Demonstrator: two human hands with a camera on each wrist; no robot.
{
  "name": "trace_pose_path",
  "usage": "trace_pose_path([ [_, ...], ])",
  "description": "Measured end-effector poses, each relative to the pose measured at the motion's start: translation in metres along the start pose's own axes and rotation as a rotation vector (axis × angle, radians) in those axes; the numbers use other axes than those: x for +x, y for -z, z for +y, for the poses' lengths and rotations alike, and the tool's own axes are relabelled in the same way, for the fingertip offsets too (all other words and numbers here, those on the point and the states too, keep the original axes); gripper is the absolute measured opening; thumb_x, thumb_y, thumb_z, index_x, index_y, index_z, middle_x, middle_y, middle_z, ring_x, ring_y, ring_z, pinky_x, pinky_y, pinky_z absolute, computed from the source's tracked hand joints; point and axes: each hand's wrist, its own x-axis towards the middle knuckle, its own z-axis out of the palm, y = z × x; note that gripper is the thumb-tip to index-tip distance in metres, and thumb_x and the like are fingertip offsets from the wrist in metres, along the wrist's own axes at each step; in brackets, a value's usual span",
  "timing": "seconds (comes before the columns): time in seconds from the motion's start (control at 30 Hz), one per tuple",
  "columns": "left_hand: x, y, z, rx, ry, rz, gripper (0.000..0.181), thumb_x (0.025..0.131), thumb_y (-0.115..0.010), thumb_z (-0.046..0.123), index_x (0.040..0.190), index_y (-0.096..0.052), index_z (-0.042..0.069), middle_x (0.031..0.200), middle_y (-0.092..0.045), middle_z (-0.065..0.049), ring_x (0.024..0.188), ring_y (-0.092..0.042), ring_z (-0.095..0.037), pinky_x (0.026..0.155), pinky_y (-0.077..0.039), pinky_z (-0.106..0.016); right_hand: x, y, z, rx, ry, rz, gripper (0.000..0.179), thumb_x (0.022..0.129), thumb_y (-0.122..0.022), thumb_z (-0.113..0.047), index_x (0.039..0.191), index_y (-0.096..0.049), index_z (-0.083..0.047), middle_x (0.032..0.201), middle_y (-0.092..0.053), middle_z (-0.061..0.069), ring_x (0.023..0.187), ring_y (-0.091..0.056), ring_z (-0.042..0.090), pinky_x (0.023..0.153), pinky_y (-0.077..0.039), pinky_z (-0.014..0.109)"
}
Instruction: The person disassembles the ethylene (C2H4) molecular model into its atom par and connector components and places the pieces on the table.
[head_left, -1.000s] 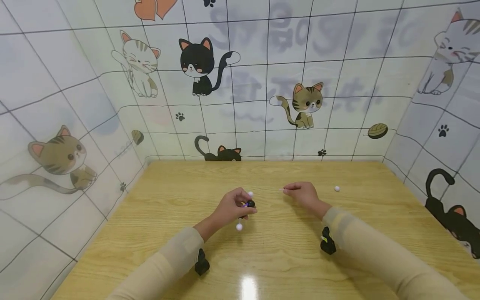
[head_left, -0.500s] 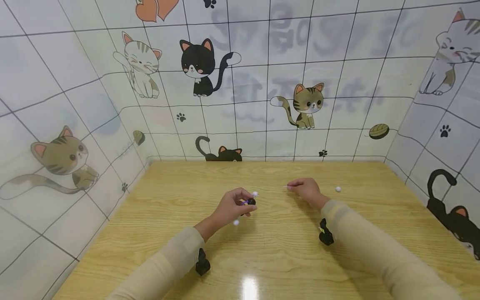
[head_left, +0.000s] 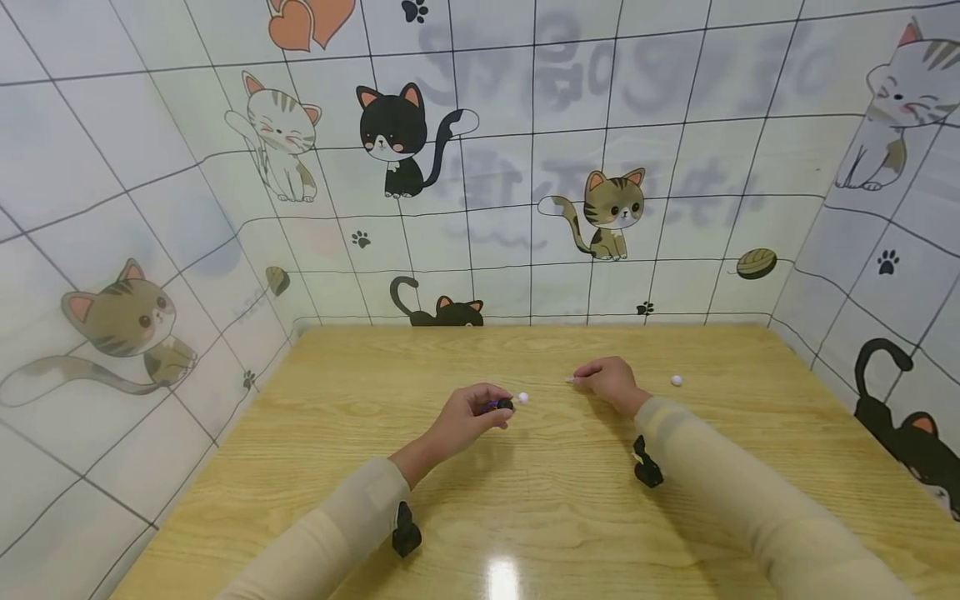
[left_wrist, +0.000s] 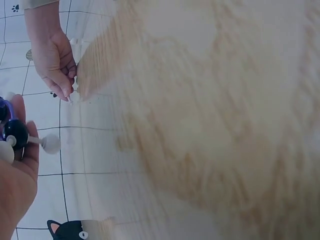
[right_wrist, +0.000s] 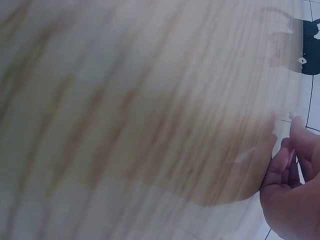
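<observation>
My left hand [head_left: 463,419] grips a ball-and-stick molecular model [left_wrist: 15,133], with black balls, white balls and purple links, over the table's middle. From it a white ball [left_wrist: 50,144] on a short pale peg sticks out past the fingers toward the right. The palm and fingers cover part of the model. Further right, my right hand [head_left: 615,385] pinches a small thin white peg [head_left: 572,380] between thumb and forefinger, its tip pointing left toward the model. A gap separates peg and model.
A loose white ball [head_left: 677,381] lies on the wooden table [head_left: 525,517], right of my right hand. Walls of cat-print cloth [head_left: 495,242] enclose the table at the back and both sides. Dark wrist mounts [head_left: 406,533] hang below both sleeves.
My left hand has turned the model: one white ball now points right, and the white ball below the hand is out of sight. My right hand has shifted slightly right, still pinching the peg.
</observation>
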Motion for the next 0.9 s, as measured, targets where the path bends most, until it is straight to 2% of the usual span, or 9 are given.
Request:
trace_pose_path([
  [0.1, 0.000, -0.001, -0.001, 0.014, 0.016, 0.000, 0.023, 0.096, -0.060, 0.002, 0.116, -0.061, -0.009, 0.101, -0.063, -0.030, 0.078, -0.063, -0.026, 0.076, -0.052, -0.054, 0.000, -0.001, 0.000, -0.014, 0.015, 0.001, 0.017, 0.091, -0.070, -0.010, 0.105, -0.074, -0.001, 0.113, -0.065, 0.018, 0.105, -0.056, 0.033, 0.088, -0.048, 0.044],
  [0.3, 0.000, -0.004, 0.001, 0.022, 0.072, 0.023, 0.024, 0.090, -0.071, 0.009, 0.110, -0.067, -0.003, 0.092, -0.069, -0.009, 0.079, -0.066, -0.022, 0.070, -0.056, -0.042, 0.000, -0.001, -0.001, -0.043, 0.011, 0.001, 0.016, 0.089, -0.072, -0.011, 0.102, -0.075, -0.002, 0.109, -0.066, 0.016, 0.104, -0.056, 0.033, 0.090, -0.046, 0.045],
  [0.43, -0.001, -0.005, 0.003, 0.019, 0.100, 0.026, 0.024, 0.087, -0.074, 0.008, 0.108, -0.068, -0.002, 0.091, -0.070, -0.005, 0.079, -0.067, -0.016, 0.073, -0.056, -0.047, 0.001, -0.001, -0.001, -0.068, 0.027, -0.001, 0.016, 0.088, -0.073, -0.012, 0.100, -0.075, -0.002, 0.109, -0.066, 0.016, 0.105, -0.056, 0.034, 0.092, -0.045, 0.046],
  [0.67, -0.008, -0.009, 0.032, 0.015, 0.123, 0.005, 0.022, 0.091, -0.068, 0.001, 0.110, -0.064, -0.009, 0.091, -0.068, -0.007, 0.078, -0.065, -0.014, 0.078, -0.047, -0.065, 0.003, -0.002, -0.001, -0.091, 0.042, 0.005, 0.015, 0.088, -0.074, -0.011, 0.099, -0.075, -0.002, 0.107, -0.067, 0.016, 0.103, -0.056, 0.034, 0.091, -0.045, 0.046],
  [0.8, -0.009, -0.009, 0.032, 0.011, 0.116, -0.008, 0.021, 0.092, -0.066, 0.001, 0.110, -0.064, -0.009, 0.093, -0.068, -0.009, 0.080, -0.066, -0.016, 0.079, -0.047, -0.065, 0.003, -0.003, 0.000, -0.096, 0.045, 0.002, 0.015, 0.087, -0.074, -0.011, 0.098, -0.075, -0.002, 0.106, -0.068, 0.015, 0.102, -0.057, 0.033, 0.090, -0.045, 0.045],
  [0.9, -0.009, -0.009, 0.031, 0.012, 0.116, -0.013, 0.020, 0.092, -0.065, 0.001, 0.110, -0.064, -0.008, 0.093, -0.068, -0.008, 0.083, -0.066, -0.023, 0.079, -0.048, -0.063, 0.003, -0.003, -0.001, -0.102, 0.050, 0.002, 0.014, 0.087, -0.074, -0.011, 0.098, -0.075, -0.001, 0.104, -0.068, 0.015, 0.100, -0.058, 0.032, 0.090, -0.046, 0.045],
])
